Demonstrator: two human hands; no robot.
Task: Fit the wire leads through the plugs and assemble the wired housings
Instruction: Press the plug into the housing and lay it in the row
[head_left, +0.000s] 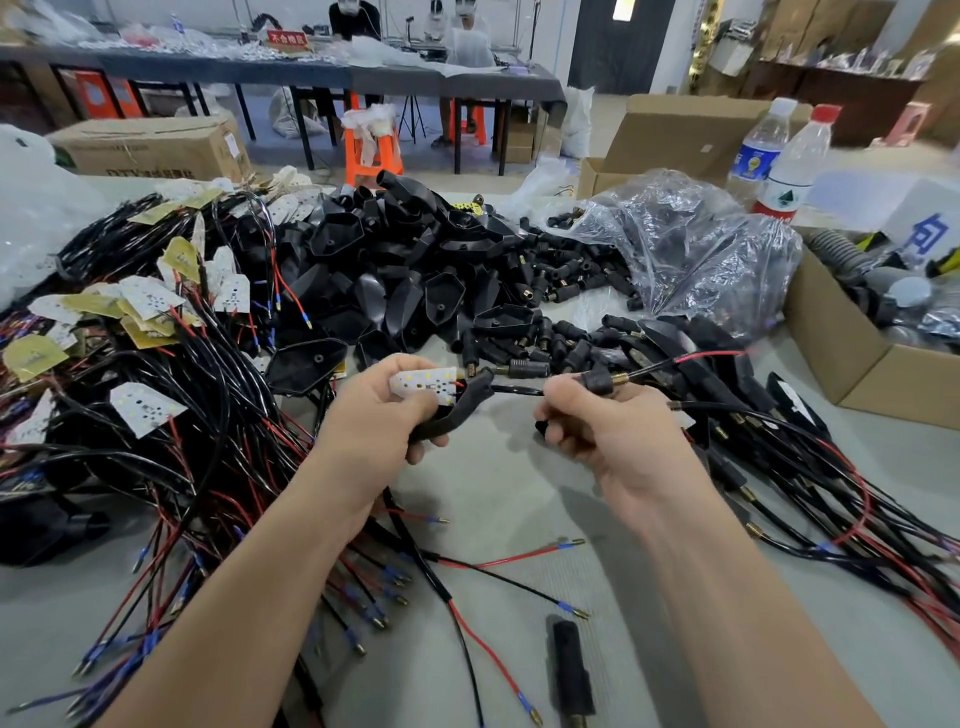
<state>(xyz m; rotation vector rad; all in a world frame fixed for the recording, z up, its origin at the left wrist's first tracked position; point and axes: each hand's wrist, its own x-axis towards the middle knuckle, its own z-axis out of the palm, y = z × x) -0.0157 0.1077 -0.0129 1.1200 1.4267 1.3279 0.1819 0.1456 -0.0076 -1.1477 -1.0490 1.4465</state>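
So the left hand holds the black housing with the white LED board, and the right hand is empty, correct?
No: the left hand does hold the black housing with the white LED board, but the right hand is not empty. In the head view its fingers grip a black plug with a brass tip, on a black wire leading to the housing.

Gripping a black housing (460, 410) with a white light board (423, 387) sitting in it in the left hand (382, 415), pinching a black plug (597, 382) threaded on its black cable (519, 389) in the right hand (610, 436), above the grey table (498, 499), heap of housings (405, 275) behind.
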